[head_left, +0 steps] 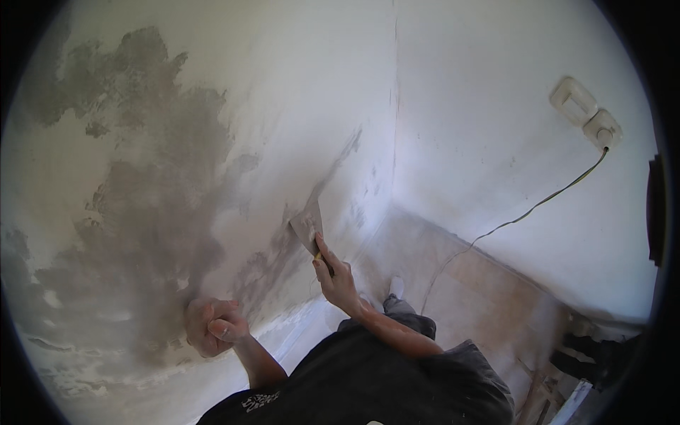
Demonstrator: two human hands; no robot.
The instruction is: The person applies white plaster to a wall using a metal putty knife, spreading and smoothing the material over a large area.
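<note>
My right hand (338,283) is closed round the dark and yellow handle of a putty knife (307,224), forefinger stretched along it toward the blade. Its wide grey blade lies at or against the white wall (304,85), beside a thin grey streak that runs up to the right. Lower and to the left, my left hand (216,327) is closed close to the wall, thumb pressed to curled fingers. Whatever it may hold is hidden. Around and above it spreads a large, uneven grey patch (156,191) on the wall.
The right-hand wall carries a switch plate (574,99) and a socket with a plug (602,131). A thin cord (528,212) hangs from the plug to the dusty brown floor (471,290). Dark items (591,358) and wooden pieces (542,393) lie at lower right.
</note>
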